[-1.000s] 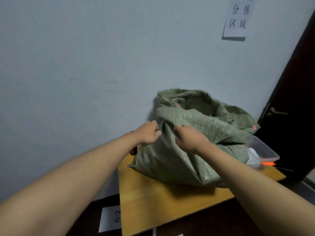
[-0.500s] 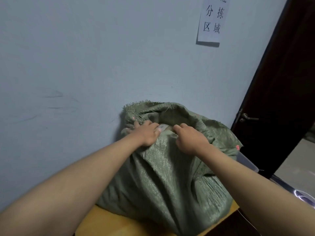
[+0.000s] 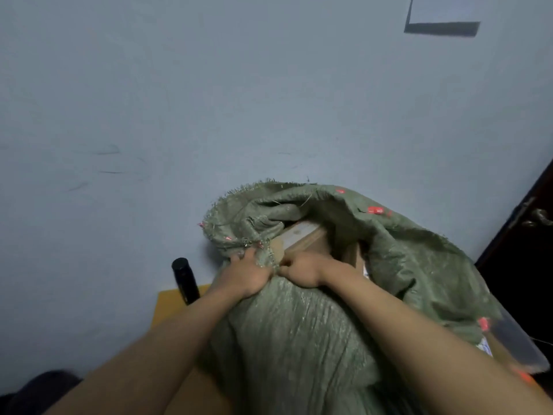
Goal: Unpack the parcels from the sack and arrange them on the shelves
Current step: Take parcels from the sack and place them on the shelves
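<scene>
The green woven sack point(image 3: 299, 339) stands on the wooden table point(image 3: 173, 304); the left hand point(image 3: 250, 272) and right hand point(image 3: 305, 269) both clutch its near rim, just before a cardboard parcel point(image 3: 308, 238) inside

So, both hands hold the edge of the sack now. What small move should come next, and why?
Probably pull the near edge of the sack down and toward the body. The left hand and right hand both grip that rim, and a cardboard parcel already shows in the mouth but is partly covered.
</scene>
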